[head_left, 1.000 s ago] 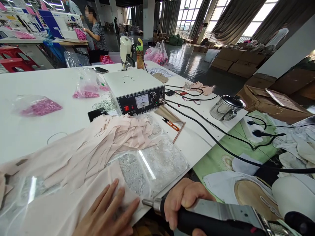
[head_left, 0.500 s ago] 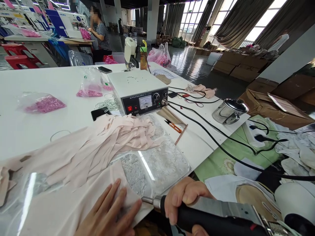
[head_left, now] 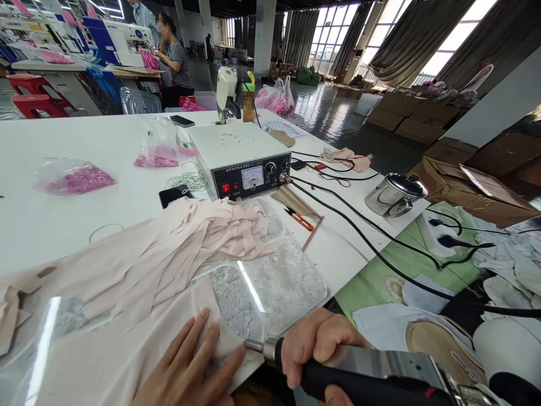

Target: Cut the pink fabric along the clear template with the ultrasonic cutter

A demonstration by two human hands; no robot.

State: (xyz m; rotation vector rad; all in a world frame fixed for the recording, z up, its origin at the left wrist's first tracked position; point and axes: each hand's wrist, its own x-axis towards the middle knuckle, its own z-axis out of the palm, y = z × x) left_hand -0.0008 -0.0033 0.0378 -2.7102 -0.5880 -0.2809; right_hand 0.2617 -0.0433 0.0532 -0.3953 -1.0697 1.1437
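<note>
My left hand [head_left: 192,363] lies spread on a pale pink cloth [head_left: 105,355] at the bottom of the view, fingers apart. In my right hand [head_left: 316,349] is a black and silver handheld tool [head_left: 372,375]. Its metal tip points left and meets the cloth's edge beside my left fingers. Under the cloth is a clear sheet over a grey speckled surface [head_left: 287,282]. Beyond my left hand, a heap of pale pink strips [head_left: 203,225] reaches toward a white box with a meter and red switch [head_left: 251,175].
Orange snips [head_left: 300,219] lie right of the strips. Black cables [head_left: 359,231] run from the box to the right, past a lidded glass mug [head_left: 395,194]. Bags of pink pieces [head_left: 78,177] and a phone [head_left: 173,195] are at left. A seated person [head_left: 177,62] is behind.
The whole view has shifted very slightly. Behind the seated person, a standing person shows more clearly. Both hands and the tool hold nearly the same position on the cloth.
</note>
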